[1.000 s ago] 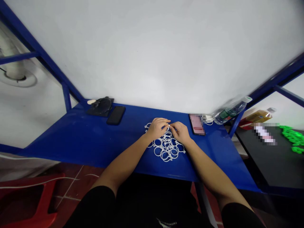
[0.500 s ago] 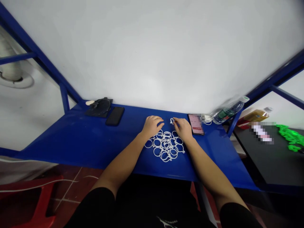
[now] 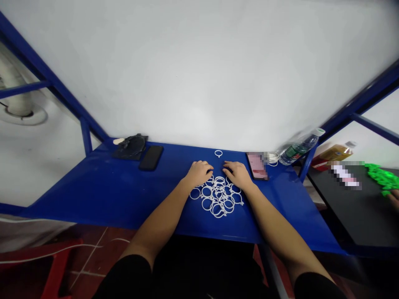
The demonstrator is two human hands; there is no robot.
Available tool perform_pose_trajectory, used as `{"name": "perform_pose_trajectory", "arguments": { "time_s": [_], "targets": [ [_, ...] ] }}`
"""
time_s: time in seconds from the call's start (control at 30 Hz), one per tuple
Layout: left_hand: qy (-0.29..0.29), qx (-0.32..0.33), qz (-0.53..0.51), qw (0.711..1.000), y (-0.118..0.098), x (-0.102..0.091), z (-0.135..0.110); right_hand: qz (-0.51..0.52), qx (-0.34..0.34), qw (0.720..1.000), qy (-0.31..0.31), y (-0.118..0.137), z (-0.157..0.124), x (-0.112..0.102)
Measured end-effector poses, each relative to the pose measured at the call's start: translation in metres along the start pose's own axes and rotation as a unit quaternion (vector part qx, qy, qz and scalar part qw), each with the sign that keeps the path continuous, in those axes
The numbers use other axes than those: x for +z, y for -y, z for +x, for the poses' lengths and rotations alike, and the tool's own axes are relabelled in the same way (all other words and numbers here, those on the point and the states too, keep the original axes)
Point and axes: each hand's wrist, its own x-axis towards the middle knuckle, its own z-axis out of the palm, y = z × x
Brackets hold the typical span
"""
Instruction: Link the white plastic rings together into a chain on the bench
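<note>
A heap of white plastic rings (image 3: 207, 204), each with a small clip-like tab, lies on the blue table (image 3: 131, 195) between my forearms. One single white ring (image 3: 218, 153) rests apart from the heap, near the wall. My left hand (image 3: 199, 172) is at the heap's upper left edge, fingers spread and holding nothing. Opposite it, at the upper right edge, my right hand (image 3: 237, 173) has its fingers apart with nothing in them. Both hands partly cover the outer rings.
Left of the rings lie a black phone (image 3: 151, 158) and a black plastic bag (image 3: 132, 146). On the right are a lit phone (image 3: 257, 166), a white cable (image 3: 273, 159) and a leaning water bottle (image 3: 301, 147). Another person's hand (image 3: 395, 198) touches green pieces (image 3: 382, 177) on a black table (image 3: 352, 207).
My right hand has let go of the single ring, which now lies by the wall, and has drawn back slightly toward the heap. Another person's hand has appeared at the right edge.
</note>
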Motion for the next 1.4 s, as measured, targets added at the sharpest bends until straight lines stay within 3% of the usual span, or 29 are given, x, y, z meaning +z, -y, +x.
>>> {"name": "perform_pose_trajectory", "arguments": {
  "time_s": [0.33,0.67,0.93,1.1,1.3,1.4],
  "targets": [
    [0.02,-0.025,0.035,0.999,-0.002,-0.009,-0.001,0.052,-0.012,0.998,0.021,0.007,-0.002,-0.003],
    [-0.114,-0.087,-0.07,0.987,-0.015,-0.017,0.005,0.069,-0.082,0.993,-0.05,0.026,-0.008,-0.006],
    [-0.1,-0.022,-0.063,0.993,-0.028,-0.006,0.0,0.079,-0.065,0.99,-0.093,0.037,-0.008,-0.012],
    [-0.144,0.04,-0.077,0.986,-0.028,-0.011,0.0,0.091,-0.059,0.988,-0.107,0.037,-0.008,-0.012],
    [-0.075,0.093,-0.16,0.98,-0.025,-0.01,-0.001,0.125,-0.073,0.986,-0.088,0.037,-0.009,-0.012],
    [-0.073,0.099,-0.174,0.977,-0.026,-0.009,-0.001,0.138,-0.071,0.985,-0.08,0.037,-0.01,-0.011]
  ]
}}
